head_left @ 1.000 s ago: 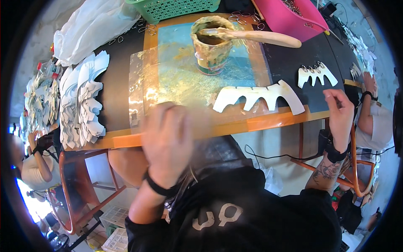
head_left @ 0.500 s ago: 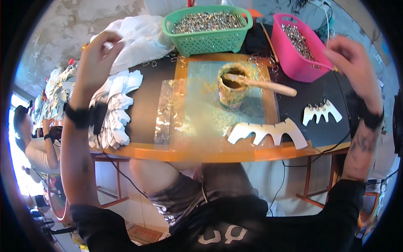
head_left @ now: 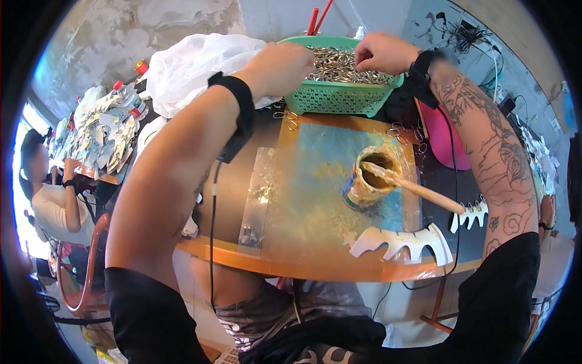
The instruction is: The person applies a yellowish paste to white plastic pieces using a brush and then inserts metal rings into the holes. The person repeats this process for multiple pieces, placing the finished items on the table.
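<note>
A green perforated basket (head_left: 339,97) full of small shiny metal rings (head_left: 342,64) stands at the far side of the table. Over its left end is my left hand (head_left: 284,68), back upward, its fingertips hidden. My right hand (head_left: 388,53) reaches over the right side, fingers curled and closed close to the rings; anything between them is hidden. Nearer me stands a glue-smeared can (head_left: 368,188) with a wooden-handled brush (head_left: 424,193) across its mouth. A white scalloped piece (head_left: 403,244) lies near the front edge, and a smaller one (head_left: 471,215) carries metal rings.
A pink basket (head_left: 447,142) stands partly behind my right forearm. White plastic bag (head_left: 194,67) lies at the back left. Loose rings (head_left: 400,132) lie around the mat (head_left: 327,145). Cables hang from my wristbands. At far left another person (head_left: 60,200) sits near heaped pieces (head_left: 109,133).
Both hands have come inward from the sides to the green basket. My right hand has left the pink basket's edge. The whole view has shifted, bringing the table lower and to the right.
</note>
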Tool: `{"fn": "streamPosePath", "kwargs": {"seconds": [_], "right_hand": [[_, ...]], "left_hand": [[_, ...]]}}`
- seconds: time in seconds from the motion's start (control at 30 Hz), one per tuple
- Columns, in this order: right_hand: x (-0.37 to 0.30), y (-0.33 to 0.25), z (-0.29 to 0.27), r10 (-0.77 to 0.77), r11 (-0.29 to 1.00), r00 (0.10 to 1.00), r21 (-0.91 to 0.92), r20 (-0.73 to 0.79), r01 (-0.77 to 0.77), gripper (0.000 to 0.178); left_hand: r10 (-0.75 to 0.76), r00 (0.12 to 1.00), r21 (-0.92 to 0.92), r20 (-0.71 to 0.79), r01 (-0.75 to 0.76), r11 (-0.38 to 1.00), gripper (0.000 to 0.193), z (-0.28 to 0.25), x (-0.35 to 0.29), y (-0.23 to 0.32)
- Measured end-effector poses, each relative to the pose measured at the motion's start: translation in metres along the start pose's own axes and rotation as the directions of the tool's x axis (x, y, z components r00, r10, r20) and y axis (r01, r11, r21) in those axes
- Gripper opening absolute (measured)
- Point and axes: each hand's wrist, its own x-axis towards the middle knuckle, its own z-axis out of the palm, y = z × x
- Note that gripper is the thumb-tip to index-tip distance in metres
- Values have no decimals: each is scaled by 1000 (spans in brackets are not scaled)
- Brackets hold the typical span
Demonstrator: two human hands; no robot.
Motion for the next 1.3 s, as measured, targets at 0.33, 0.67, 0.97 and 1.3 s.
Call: {"fn": "streamPosePath", "kwargs": {"seconds": [0.33, 0.67, 0.97, 1.3], "right_hand": [[20, 5, 23, 8, 1000, 1000, 26, 16, -8, 19], [-93, -3, -36, 173, 893, 929, 450, -326, -9, 16], [-310, -85, -19, 651, 613, 696, 751, -304, -245, 27], [-421, -129, 46, 742, 78, 665, 996, -80, 34, 10]], "left_hand": [[-193, 978, -149, 79, 204, 968, 25, 16, 36, 22], [-293, 945, -347, -147, 229, 910, 20, -4, 22, 4], [-261, 887, -464, -380, 61, 884, 15, -78, -116, 45], [-404, 900, -794, -164, 123, 596, 6, -90, -253, 156]]}}
